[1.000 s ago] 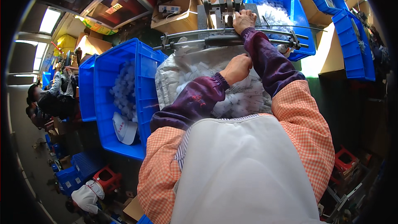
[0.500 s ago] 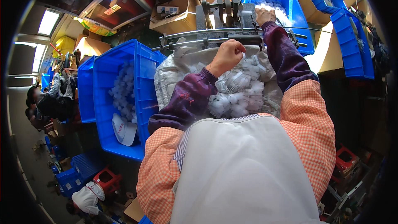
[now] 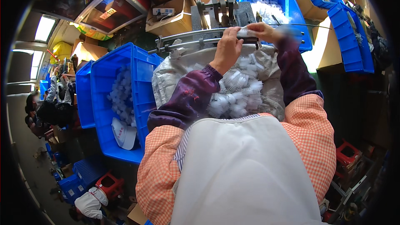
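Note:
My left hand (image 3: 227,50) is at the metal rails (image 3: 191,36), its fingers bent over the front rail and its thumb below. To its right, my right hand (image 3: 263,32) pinches a small whitish plastic piece (image 3: 244,32), which lies between the two hands. The left fingertips meet that piece's near end; its exact shape is partly hidden by fingers. Behind the rails stands a machine with upright metal parts (image 3: 222,10) on a grey block. Below my hands, an open pale sack (image 3: 164,75) holds a heap of clear, comb-toothed plastic pieces (image 3: 235,96).
On the left, a blue crate (image 3: 137,79) holds white pieces and a white cap (image 3: 123,134). Another blue crate (image 3: 296,12) with white pieces stands behind at right. A thin rod (image 3: 310,25) sticks out rightward. Cardboard boxes (image 3: 168,21) sit behind; other people are farther left.
My right hand has come left and nearer from the crate side to the rails. My left hand has risen from above the sack to the rail, and the hands now meet at the whitish piece.

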Available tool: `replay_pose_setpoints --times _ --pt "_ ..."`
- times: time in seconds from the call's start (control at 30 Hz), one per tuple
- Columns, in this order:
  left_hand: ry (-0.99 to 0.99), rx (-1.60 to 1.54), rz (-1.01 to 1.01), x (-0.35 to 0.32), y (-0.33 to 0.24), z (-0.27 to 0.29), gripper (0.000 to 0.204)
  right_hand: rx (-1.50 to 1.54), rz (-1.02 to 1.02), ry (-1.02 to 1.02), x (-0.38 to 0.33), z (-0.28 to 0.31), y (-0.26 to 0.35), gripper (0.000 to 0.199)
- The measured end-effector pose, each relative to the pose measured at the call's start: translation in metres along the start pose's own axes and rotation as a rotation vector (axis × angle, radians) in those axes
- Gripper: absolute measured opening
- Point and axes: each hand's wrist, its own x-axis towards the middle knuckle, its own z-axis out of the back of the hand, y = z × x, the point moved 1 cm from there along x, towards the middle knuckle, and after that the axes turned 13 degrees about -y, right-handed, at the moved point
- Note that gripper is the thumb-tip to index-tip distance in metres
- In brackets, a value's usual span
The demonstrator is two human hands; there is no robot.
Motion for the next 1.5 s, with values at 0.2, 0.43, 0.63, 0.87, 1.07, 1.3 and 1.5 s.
replay_pose_setpoints --times 0.2,0.43,0.63,0.87,1.07,1.3,1.5 --pt "0.756 0.341 -0.014 -0.034 0.016 -0.038 0.031 -0.968 0.079 -0.747 0.059 -0.005 -0.028 0.020" --pt "0.934 0.290 -0.084 -0.064 0.053 -0.084 0.029 -1.123 0.043 -0.770 0.088 -0.014 -0.043 0.019" --pt "0.919 0.319 -0.086 -0.070 0.066 -0.090 0.024 -1.098 0.015 -0.745 0.088 -0.014 -0.042 0.021" --pt "0.913 0.359 0.000 -0.067 0.056 -0.083 0.017 -1.078 0.042 -0.737 0.088 -0.014 -0.044 0.021" --pt "0.781 0.350 -0.131 -0.059 0.039 -0.071 0.015 -0.976 -0.024 -0.657 0.092 -0.010 -0.039 0.025" --pt "0.650 0.277 -0.165 -0.050 0.036 -0.060 0.008 -1.168 -0.271 -0.755 0.080 -0.007 -0.033 0.033" --pt "0.603 0.123 -0.108 -0.037 0.030 -0.027 0.049 -1.149 -0.183 -0.758 0.067 -0.020 -0.025 0.037"
